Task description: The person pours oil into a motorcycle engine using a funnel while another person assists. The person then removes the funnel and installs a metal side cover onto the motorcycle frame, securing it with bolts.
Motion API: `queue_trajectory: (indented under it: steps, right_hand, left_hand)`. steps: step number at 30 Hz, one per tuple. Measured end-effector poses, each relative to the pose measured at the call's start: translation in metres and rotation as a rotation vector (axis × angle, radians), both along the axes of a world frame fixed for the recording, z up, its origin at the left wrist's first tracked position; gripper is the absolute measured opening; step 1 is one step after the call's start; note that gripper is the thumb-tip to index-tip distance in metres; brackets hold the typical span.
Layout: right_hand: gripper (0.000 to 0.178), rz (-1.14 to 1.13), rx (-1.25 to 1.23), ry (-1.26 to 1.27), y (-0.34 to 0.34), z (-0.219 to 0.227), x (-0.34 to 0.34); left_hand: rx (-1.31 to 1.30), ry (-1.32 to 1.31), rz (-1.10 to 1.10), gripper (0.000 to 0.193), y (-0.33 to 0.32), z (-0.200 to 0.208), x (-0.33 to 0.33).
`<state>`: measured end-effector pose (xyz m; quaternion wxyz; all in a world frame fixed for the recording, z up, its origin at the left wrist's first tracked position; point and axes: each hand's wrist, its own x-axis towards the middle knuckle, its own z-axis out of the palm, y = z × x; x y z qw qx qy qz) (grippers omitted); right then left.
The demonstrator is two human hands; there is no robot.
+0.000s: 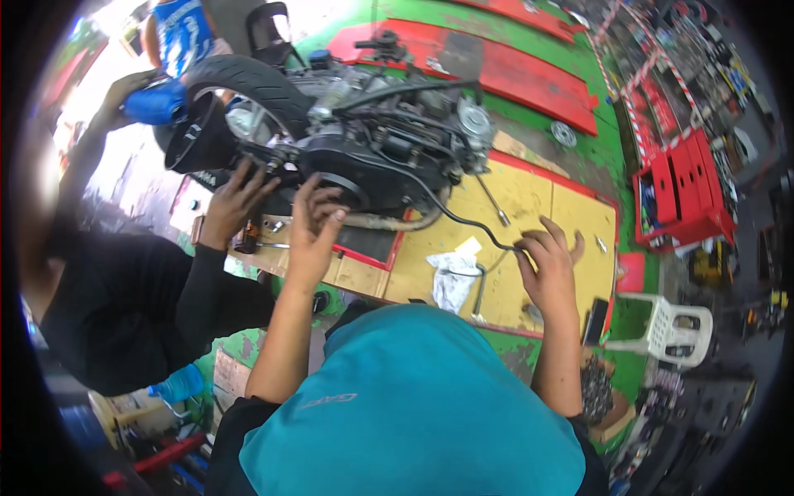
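A motorcycle engine unit (356,165) with its rear wheel (248,87) attached lies on a yellow-topped lift table (579,223). My left hand (314,219) is at the engine's dark round side cover (343,190), fingers bent and apart, holding nothing that I can see. My right hand (546,260) pinches the free end of a thin black hose (451,215), which runs from the engine over the table. To my left, a co-worker holds up a blue container (155,102) beside the wheel. The co-worker's other hand (236,202) reaches toward the engine near my left hand.
On the table lie a white rag (452,285), a bent metal tool (480,289) and a socket tool (495,201). A red tool cabinet (686,190) and a white plastic chair (674,329) stand at right. Red lift ramps (513,70) are beyond; another person (182,33) is at far left.
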<state>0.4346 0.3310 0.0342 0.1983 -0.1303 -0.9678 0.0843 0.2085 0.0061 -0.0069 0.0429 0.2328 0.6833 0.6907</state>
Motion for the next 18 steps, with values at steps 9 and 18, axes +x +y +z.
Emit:
queue_trajectory:
  steps: [9,18]
  right_hand:
    - [0.01,-0.068,0.036,0.281,0.038,0.023,-0.016]
    - [0.019,-0.205,0.093,0.266,0.08,0.034,-0.042]
  left_hand:
    - [0.069,-0.043,0.088,0.051,-0.024,-0.004,0.003]
    - [-0.242,0.441,0.171,0.033,-0.002,0.062,-0.044]
